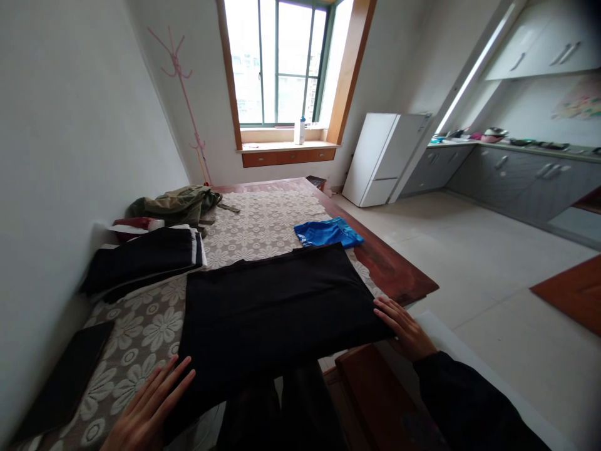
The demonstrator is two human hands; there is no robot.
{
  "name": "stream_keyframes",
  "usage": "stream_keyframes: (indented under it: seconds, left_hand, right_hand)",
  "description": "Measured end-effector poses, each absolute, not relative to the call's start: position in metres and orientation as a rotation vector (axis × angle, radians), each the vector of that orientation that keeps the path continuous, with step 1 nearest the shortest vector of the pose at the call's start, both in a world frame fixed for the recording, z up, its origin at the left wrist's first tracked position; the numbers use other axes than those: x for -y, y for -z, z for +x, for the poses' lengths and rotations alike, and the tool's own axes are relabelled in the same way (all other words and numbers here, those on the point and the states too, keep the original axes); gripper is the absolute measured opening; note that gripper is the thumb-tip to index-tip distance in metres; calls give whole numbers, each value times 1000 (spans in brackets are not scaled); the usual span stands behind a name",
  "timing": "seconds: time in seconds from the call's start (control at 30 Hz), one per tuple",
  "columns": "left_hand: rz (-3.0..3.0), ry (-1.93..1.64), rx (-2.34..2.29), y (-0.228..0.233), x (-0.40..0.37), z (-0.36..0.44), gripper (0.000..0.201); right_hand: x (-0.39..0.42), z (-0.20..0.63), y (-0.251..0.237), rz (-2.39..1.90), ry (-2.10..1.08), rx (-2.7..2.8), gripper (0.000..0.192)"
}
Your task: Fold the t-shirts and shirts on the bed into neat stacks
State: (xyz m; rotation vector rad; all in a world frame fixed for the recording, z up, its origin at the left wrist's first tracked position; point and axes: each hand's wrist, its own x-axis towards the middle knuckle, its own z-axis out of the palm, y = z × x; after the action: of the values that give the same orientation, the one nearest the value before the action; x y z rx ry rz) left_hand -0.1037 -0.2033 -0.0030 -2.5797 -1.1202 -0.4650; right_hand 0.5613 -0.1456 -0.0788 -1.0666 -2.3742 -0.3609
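Left hand point(149, 404) flat, fingers spread, palm down on near-left edge of black garment point(272, 300); released, nothing pinched. Garment spread on floral tablecloth point(141, 332), centre of table, near edge hanging off. Likely light, soft, limp; best taken at corners or edges. Right hand point(404, 332) flat, open, pressing near-right corner, dark sleeve behind wrist.

The left hand point(148, 407) is cut off at the wrist by the bottom edge of the frame. The black garment's point(272, 307) near edge is hidden behind dark legs. Items on the kitchen counter point(516, 147), upper right, are too small to identify.
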Motion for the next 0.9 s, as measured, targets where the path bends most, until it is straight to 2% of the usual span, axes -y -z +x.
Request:
stream_keyframes:
  seconds: [0.17, 0.3, 0.47, 0.7, 0.83, 0.9]
  left_hand:
    - [-2684, 667, 1211, 4, 210, -101, 79]
    - [-2774, 908, 1350, 1, 208, -95, 57]
    - [-2689, 1183, 1789, -6, 204, -84, 32]
    - [-2354, 1519, 2431, -26, 200, -59, 42]
    - [-2213, 1616, 2576, -32, 196, -53, 45]
    - [-2206, 1524, 2556, -31, 194, -54, 46]
  right_hand:
    - [148, 558, 89, -1106, 427, 2328, 74]
    - [151, 558, 93, -1109, 475, 2266, 73]
    - [153, 559, 91, -1097, 415, 2245, 64]
    - [159, 555, 69, -1114, 248, 2256, 56]
    - [159, 554, 50, -1122, 96, 2241, 49]
    - [156, 553, 38, -1114, -17, 2195, 43]
